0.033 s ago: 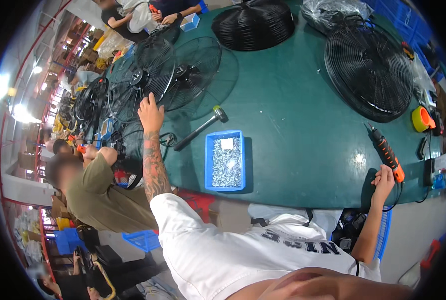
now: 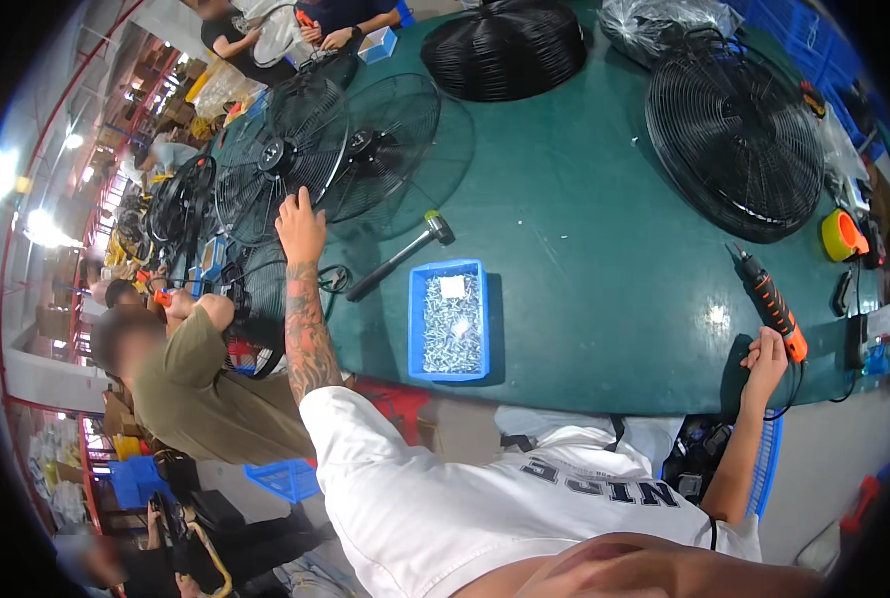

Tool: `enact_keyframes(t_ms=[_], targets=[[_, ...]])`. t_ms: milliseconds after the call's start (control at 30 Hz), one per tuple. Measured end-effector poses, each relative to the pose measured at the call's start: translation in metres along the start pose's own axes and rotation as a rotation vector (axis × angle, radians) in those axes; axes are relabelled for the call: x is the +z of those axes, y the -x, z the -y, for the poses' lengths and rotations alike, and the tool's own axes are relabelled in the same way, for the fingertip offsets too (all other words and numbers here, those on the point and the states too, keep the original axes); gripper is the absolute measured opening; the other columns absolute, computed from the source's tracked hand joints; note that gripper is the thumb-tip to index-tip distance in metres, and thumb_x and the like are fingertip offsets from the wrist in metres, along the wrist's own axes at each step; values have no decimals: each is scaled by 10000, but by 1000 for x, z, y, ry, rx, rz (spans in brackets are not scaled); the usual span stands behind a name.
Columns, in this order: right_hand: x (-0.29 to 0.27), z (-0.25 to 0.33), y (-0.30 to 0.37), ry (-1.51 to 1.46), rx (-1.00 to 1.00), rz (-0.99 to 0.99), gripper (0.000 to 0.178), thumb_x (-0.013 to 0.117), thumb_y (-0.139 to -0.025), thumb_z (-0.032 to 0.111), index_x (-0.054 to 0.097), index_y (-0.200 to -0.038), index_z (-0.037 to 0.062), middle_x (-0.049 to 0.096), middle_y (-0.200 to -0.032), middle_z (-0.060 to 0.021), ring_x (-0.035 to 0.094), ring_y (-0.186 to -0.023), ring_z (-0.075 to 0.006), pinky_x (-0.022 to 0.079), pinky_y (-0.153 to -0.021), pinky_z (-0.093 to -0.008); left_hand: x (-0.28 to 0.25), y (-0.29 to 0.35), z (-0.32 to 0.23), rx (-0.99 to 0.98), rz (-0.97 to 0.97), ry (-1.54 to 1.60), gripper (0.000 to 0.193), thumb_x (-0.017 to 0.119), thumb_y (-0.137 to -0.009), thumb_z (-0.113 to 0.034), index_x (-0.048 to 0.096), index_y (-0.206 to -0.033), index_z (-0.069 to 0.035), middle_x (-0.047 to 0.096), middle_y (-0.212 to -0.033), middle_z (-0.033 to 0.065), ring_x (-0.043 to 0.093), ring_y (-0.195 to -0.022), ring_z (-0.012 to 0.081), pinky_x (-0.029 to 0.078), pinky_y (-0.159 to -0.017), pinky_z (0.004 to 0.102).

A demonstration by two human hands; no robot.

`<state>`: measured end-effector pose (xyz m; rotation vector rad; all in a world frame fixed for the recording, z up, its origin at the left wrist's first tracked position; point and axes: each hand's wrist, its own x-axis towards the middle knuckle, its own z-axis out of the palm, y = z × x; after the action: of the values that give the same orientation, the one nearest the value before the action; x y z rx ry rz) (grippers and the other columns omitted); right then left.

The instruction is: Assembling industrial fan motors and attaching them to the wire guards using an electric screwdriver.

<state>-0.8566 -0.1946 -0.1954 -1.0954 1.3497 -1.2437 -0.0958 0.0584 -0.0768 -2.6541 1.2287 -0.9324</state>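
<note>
My left hand (image 2: 301, 229) is reached out over the left of the table, its fingers apart and stretched toward the lower rim of a black wire fan grille (image 2: 277, 154). Whether the fingertips touch the rim I cannot tell. A second fan grille (image 2: 363, 146) lies beside it, partly overlapped. My right hand (image 2: 765, 361) is by the table's front edge with its fingers curled together; what they hold, if anything, is hidden. Close beside it lies a black and orange electric screwdriver (image 2: 772, 305), its tip toward the far side.
A blue bin (image 2: 416, 324) of small screws and a rubber-headed hammer (image 2: 402, 257) lie between my hands on the green table (image 2: 584, 299). Stacked black grilles (image 2: 505, 50), another fan grille (image 2: 736, 140) and yellow-orange tape (image 2: 840, 237) stand farther out. A co-worker (image 2: 205, 384) is at my left.
</note>
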Motion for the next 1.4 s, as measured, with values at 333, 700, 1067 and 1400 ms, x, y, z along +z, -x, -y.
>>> enact_keyframes(t_ms=[333, 700, 1067, 1400], targets=[[-2, 0, 1, -32, 21, -25, 182, 617, -998, 195, 648, -986, 16, 535, -695, 5, 428, -499, -31, 410, -465, -216, -149, 45, -201, 347, 280, 677, 551, 764, -798, -154, 562, -1282, 16, 631, -1158, 236, 602, -1077, 400, 484, -909, 491], [-75, 4, 76, -39, 105, 380, 200, 611, -983, 177, 622, -880, 6, 465, -503, 6, 426, -386, -58, 366, -372, -244, -240, 218, -450, 1027, 615, 1203, 774, 782, -825, -282, 425, -1445, 13, 356, -1512, 277, 300, -1453, 425, 295, -1158, 551], [-366, -406, 142, 169, 1044, -565, 569, 629, -929, 490, 610, -1292, 52, 659, -1012, -124, 651, -875, -262, 555, -793, -384, -242, 263, -513, 1208, 404, 746, 849, 740, -845, -413, 365, -1511, -44, 272, -1602, 239, 208, -1520, 371, 259, -1147, 629], [-136, -461, -27, 465, 944, -208, 628, 631, -921, 468, 551, -1365, 30, 651, -1189, -200, 656, -1054, -377, 530, -921, -462, -239, 265, -534, 1255, 457, 623, 801, 751, -818, -378, 411, -1474, -68, 361, -1547, 208, 318, -1460, 346, 241, -1138, 594]])
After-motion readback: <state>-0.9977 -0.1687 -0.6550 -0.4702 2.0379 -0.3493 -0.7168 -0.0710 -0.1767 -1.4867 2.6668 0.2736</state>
